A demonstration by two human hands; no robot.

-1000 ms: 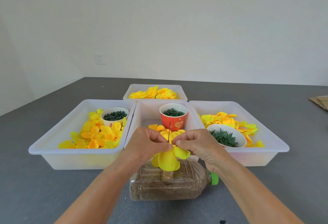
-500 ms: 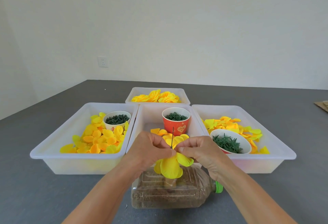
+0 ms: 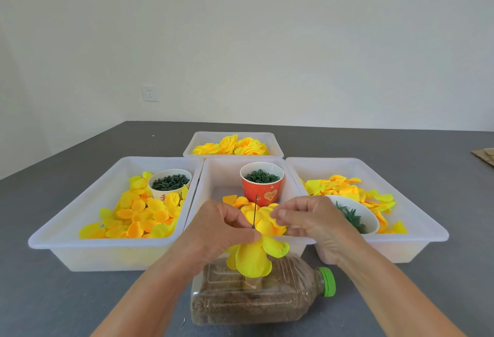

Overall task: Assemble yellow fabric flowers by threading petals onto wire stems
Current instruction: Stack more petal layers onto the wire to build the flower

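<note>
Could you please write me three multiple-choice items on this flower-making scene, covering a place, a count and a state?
1. Where does the red cup stand?
A. middle bin
B. left bin
C. on the table

2. How many white bins are there?
A. two
B. four
C. six

3. How does the bottle lie?
A. upright
B. on its side, green cap right
C. uncapped

Answers:
1 A, it stands inside the middle bin.
2 B, three in a row and one behind.
3 B, its cap points right, below the flower.
</note>
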